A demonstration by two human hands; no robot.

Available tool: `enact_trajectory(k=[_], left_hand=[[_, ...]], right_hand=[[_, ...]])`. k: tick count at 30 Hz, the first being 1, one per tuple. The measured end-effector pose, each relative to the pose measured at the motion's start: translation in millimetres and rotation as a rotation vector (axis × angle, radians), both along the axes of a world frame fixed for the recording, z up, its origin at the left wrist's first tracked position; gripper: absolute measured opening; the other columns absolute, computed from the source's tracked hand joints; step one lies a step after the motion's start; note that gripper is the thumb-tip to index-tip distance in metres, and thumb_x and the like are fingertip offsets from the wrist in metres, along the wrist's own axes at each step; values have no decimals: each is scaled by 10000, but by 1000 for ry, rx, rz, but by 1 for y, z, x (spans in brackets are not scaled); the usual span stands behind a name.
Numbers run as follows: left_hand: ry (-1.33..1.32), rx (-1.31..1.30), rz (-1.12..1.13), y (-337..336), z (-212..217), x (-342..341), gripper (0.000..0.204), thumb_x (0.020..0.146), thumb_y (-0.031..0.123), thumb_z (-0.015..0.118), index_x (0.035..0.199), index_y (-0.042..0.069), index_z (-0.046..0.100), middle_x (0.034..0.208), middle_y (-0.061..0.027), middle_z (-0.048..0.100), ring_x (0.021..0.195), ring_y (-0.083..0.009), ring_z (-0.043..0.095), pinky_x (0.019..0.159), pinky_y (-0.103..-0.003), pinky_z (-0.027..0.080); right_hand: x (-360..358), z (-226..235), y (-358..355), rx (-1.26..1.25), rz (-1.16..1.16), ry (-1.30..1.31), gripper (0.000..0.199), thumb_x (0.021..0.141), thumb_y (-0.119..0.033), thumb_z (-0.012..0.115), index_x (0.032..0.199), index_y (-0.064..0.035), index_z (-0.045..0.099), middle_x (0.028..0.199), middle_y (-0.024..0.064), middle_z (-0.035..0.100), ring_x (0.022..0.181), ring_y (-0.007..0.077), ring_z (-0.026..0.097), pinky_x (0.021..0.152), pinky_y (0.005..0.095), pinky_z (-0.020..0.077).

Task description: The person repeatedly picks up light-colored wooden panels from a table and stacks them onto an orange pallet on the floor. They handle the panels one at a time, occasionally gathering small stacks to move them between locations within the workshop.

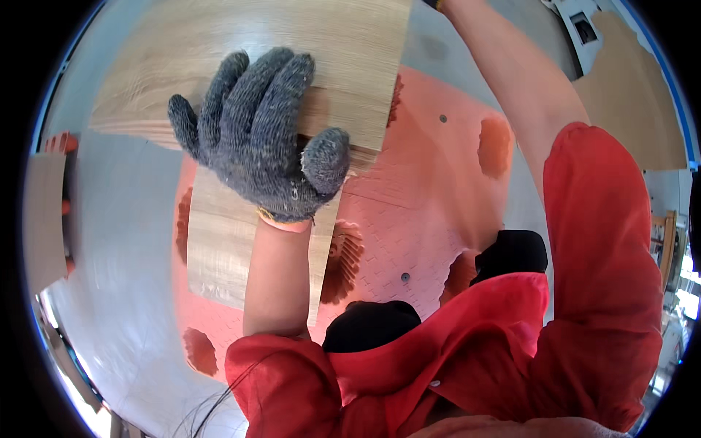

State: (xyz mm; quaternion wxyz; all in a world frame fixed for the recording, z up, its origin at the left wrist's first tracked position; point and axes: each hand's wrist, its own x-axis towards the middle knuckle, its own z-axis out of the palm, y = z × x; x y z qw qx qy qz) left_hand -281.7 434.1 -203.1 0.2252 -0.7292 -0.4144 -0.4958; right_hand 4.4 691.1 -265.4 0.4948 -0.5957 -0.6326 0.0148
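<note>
I watch the left hand (255, 139) lie palm-down across a wood-grain board (358, 58), its fingers spread apart and its thumb bent at the near edge. It wears a thick grey knitted glove, ribbed and slightly fuzzy, that ends in a thin yellowish hem (277, 217) at the bare wrist. The board is broad and straight-sided, pale tan with fine streaks and a soft sheen, and thin layered lines run along its near edge.

Below it I see a narrower panel (219, 248) of similar grain, partly covered by the board and the forearm. Both sit over an orange plastic pallet (416, 190), whose face has a faint brick-like pattern, small round studs (443, 118), a rounded opening (495, 148) and a ribbed hollow (342, 263).

The right hand (434, 4) is well apart from the left, cut off at the top rim; only a sliver of dark glove reaches my view, so I cannot tell what it holds or how its fingers stand. Its arm runs up from a loose red sleeve (602, 212). Around the pallet spreads smooth grey floor (117, 241), with a flat brown sheet (628, 102) at the right.
</note>
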Motion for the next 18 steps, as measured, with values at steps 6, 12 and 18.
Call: enact_trajectory(k=[6, 12, 18], left_hand=[[-29, 0, 0, 6, 0, 10, 504, 961, 370, 289, 844, 91, 693, 900, -69, 681, 900, -261, 621, 1024, -429, 297], [24, -24, -69, 13, 8, 12, 447, 948, 309, 315, 843, 68, 677, 899, -90, 679, 920, -275, 618, 1008, -449, 321], [97, -172, 0, -6, 27, 19, 334, 949, 197, 360, 943, -8, 623, 947, -123, 647, 949, -299, 586, 1012, -452, 321]], right_hand=[[1, 4, 3, 31, -24, -75, 413, 982, -254, 338, 1272, -5, 495, 1283, 175, 534, 1187, 311, 488, 1025, 367, 366], [11, 11, 16, 65, -10, -137, 418, 974, -263, 340, 1258, -10, 511, 1274, 187, 534, 1181, 326, 491, 1014, 380, 375], [15, 27, 37, -108, 189, -195, 448, 947, -292, 398, 1287, -12, 482, 1258, 214, 535, 1182, 337, 492, 1005, 396, 385]])
